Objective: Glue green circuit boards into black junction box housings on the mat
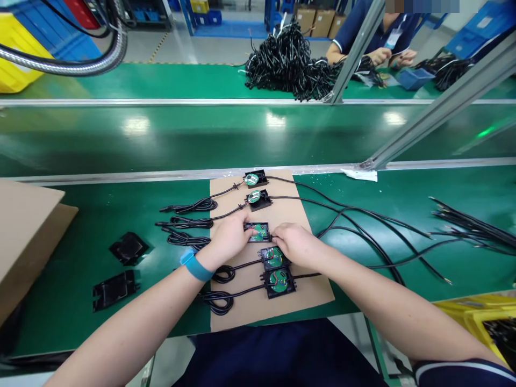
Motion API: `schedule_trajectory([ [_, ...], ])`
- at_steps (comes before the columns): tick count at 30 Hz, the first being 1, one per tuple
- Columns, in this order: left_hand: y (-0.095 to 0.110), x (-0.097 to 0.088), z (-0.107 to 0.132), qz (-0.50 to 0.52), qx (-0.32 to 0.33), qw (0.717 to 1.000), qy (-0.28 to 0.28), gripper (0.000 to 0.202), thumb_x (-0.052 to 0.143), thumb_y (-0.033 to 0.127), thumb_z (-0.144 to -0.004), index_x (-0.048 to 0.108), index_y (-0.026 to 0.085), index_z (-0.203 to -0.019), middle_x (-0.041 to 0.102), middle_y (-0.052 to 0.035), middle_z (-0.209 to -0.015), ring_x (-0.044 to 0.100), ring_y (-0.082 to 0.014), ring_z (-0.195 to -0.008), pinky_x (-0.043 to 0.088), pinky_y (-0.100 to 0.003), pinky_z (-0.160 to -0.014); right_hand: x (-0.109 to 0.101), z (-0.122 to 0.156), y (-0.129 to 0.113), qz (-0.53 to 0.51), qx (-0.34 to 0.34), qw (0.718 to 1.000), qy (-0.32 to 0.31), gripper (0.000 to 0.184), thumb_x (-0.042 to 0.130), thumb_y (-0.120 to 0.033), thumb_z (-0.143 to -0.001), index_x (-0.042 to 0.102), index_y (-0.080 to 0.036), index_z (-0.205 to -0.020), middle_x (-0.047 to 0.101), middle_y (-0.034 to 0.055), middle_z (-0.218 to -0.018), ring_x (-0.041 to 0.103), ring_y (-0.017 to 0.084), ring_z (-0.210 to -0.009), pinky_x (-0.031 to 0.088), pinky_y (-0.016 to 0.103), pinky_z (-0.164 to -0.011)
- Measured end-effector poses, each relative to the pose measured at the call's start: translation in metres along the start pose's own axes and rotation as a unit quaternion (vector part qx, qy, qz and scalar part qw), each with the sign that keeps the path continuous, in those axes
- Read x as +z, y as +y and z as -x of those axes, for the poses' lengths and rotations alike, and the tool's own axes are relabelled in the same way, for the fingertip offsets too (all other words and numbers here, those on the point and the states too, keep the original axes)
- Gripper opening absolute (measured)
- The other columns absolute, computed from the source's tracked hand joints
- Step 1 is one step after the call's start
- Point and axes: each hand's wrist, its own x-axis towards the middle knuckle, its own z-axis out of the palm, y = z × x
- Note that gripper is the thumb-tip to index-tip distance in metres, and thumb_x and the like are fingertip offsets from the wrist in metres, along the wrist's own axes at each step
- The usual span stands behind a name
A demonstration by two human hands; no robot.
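My left hand (229, 239) holds the left end of a small black plastic housing (264, 226), its thumb over the green circuit board (258, 233) inside. At the housing's right end, my right hand (296, 244) is closed, fingers pinched where the black cable (271, 237) comes out. Two housings with round green boards lie beyond my hands, the farthest one (256, 178) by the rail. Nearer to me are two more, the closest one (279, 281) with its board seated inside. All rest on a cardboard sheet (242, 316), with coiled cables (220, 302) on their left.
Two black plastic covers (129, 248) lie on the green table at left, by a cardboard box (28, 226). Loose cables (475, 223) spread to the right. A metal post (435, 102) slants across the right. Behind the rail, a co-worker's hands (391, 57) are near a cable heap (290, 62).
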Motion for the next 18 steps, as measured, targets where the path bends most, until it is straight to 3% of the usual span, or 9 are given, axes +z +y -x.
schedule_trajectory([
  [10,0.000,0.008,0.001,0.006,-0.008,1.000,-0.008,0.018,0.074,0.022,-0.080,0.057,0.022,-0.088,0.067,-0.0022,-0.081,0.066,-0.0228,-0.083,0.046,-0.031,-0.073,0.002,-0.007,0.003,0.017,-0.005,1.000,0.016,0.023,0.044,-0.016,-0.101,0.065,-0.013,-0.091,0.068,0.0086,-0.086,0.061,0.018,-0.082,0.042,0.026,-0.079],
  [18,0.005,0.004,0.000,-0.005,-0.030,0.999,-0.034,0.021,0.074,0.023,-0.082,0.057,0.020,-0.094,0.070,-0.0072,-0.094,0.067,-0.0262,-0.092,0.047,-0.033,-0.076,0.000,-0.012,-0.008,0.173,0.010,0.982,-0.076,0.024,0.047,-0.011,-0.095,0.069,-0.011,-0.104,0.070,0.0149,-0.094,0.066,0.023,-0.083,0.044,0.031,-0.072],
])
